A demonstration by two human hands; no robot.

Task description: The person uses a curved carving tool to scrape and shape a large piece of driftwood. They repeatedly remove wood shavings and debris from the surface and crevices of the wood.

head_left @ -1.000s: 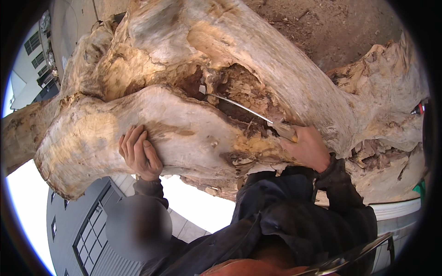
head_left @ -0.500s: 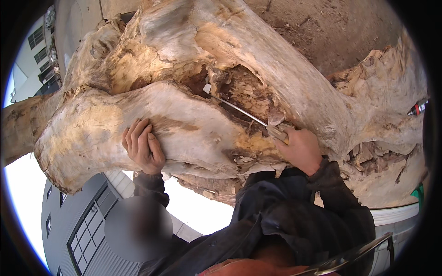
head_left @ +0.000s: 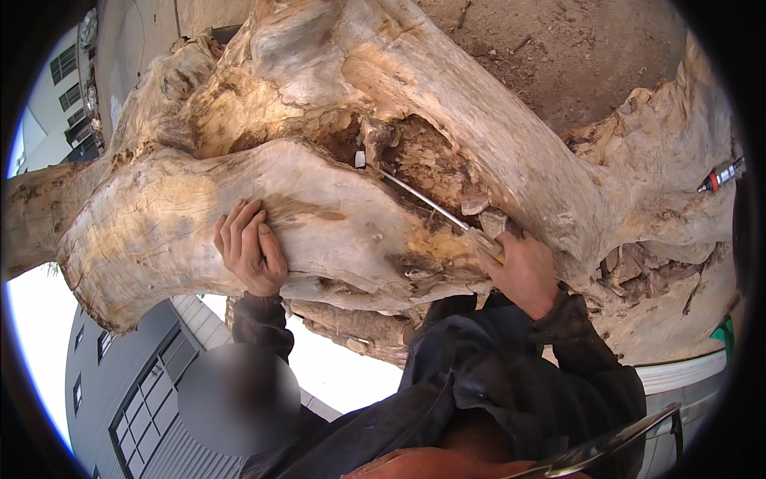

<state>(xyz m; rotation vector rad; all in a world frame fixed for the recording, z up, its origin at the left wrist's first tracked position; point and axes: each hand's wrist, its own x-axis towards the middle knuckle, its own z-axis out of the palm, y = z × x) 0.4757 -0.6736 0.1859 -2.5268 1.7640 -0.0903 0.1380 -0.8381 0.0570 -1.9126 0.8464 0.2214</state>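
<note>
The right hand (head_left: 525, 275) is clamped around the wooden handle (head_left: 485, 243) of a slim tool (head_left: 427, 199), its thumb and fingers wrapped so that only the front of the handle shows. The metal shaft runs from this hand forward and to its left, lying over the edge of a dark hollow (head_left: 423, 148) in a big, pale, gnarled trunk (head_left: 343, 227). At the shaft's far end sits a small whitish piece (head_left: 360, 159); I cannot tell whether it belongs to the tool. Just ahead of the right hand, a rough brown chunk of wood (head_left: 492, 221) rests beside the handle.

Well to the left of the right hand, the left hand (head_left: 254, 249) lies on the trunk's smooth surface, its 4 fingers close together and bent, the thumb a little apart, with no tool in it. Dark sleeves cover both wrists.

Farther out, well to the right of the right hand, a red, black and silver device (head_left: 722, 175) lies against the wood. Beyond both hands spreads brown bare ground (head_left: 574, 56); left of and behind the left hand stands a grey building (head_left: 120, 367).
</note>
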